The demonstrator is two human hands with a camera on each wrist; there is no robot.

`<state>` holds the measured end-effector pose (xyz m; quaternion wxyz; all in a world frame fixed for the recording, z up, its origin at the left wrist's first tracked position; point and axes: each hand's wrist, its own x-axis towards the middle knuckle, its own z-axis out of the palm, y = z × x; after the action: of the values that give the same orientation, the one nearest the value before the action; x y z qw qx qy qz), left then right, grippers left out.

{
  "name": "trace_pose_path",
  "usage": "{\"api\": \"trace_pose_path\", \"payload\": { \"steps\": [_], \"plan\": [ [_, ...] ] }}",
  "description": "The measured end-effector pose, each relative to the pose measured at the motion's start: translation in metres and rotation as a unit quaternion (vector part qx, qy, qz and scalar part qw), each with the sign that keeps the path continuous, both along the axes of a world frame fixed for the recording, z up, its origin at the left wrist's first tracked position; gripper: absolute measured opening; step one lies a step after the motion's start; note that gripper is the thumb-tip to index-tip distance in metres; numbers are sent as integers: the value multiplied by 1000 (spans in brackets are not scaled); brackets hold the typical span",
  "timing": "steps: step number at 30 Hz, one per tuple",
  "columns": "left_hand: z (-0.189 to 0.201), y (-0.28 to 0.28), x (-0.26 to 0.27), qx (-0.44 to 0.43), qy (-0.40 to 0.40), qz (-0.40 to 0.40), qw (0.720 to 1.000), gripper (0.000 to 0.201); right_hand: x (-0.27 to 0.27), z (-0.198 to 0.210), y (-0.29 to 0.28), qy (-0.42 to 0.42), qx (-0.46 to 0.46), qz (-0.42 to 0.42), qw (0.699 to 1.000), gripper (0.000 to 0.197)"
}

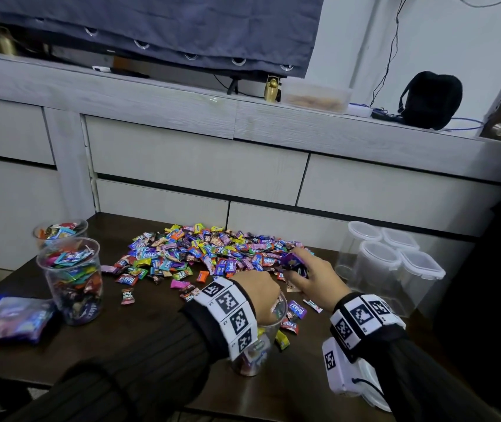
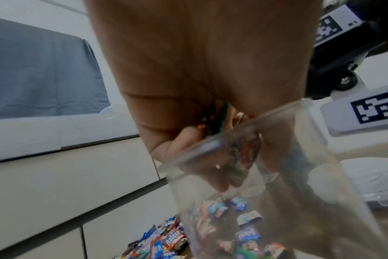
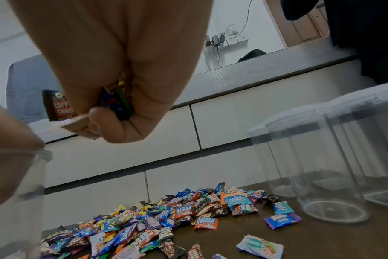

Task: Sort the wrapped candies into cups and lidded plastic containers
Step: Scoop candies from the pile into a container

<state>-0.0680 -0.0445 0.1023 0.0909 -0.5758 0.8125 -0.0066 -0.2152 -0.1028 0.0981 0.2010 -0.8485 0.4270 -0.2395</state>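
Observation:
A big pile of wrapped candies (image 1: 206, 251) (image 3: 166, 219) lies in the middle of the dark table (image 1: 139, 336). A clear cup (image 1: 261, 345) (image 2: 277, 192) (image 3: 18, 184) stands near the front edge, partly filled with candies. My left hand (image 1: 258, 289) (image 2: 210, 122) is over its mouth, fingers curled round a few candies and dipping past the rim. My right hand (image 1: 310, 269) (image 3: 113, 113) hovers at the pile's right edge, gripping a bunch of candies, among them a brown coffee candy (image 3: 58, 106) and purple ones.
Two clear cups (image 1: 72, 278) (image 1: 58, 231) full of candies stand at the left. A blue bag (image 1: 8, 318) lies in front of them. Several lidded clear containers (image 1: 392, 263) (image 3: 321, 166) stand at the right, empty. Grey drawers (image 1: 197, 166) rise behind the table.

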Motion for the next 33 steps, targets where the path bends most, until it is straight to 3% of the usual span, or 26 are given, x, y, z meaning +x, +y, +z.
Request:
{"api": "trace_pose_path", "payload": {
  "steps": [6,13,17,20,23,25,28,33],
  "plan": [
    [-10,3,0,-40,78,29,996,38,-3,0,-2,6,-5,-11,1000,23],
    [-8,3,3,-75,94,11,993,30,-3,2,0,6,-8,-11,1000,19],
    [-6,7,12,-148,183,6,972,27,-3,7,0,-6,-12,-10,1000,23],
    [-15,11,28,-186,280,31,941,51,-3,10,1,-36,-23,-5,999,13],
    [-27,14,43,-53,397,81,913,108,3,10,5,-73,-38,1,997,13],
    [-35,14,49,32,451,92,887,128,12,7,10,-86,-52,13,995,14],
    [-46,14,53,82,465,81,878,135,24,1,19,-55,-76,45,995,17],
    [-51,14,55,86,486,88,865,140,33,3,27,95,-95,109,985,33]
  ]
}}
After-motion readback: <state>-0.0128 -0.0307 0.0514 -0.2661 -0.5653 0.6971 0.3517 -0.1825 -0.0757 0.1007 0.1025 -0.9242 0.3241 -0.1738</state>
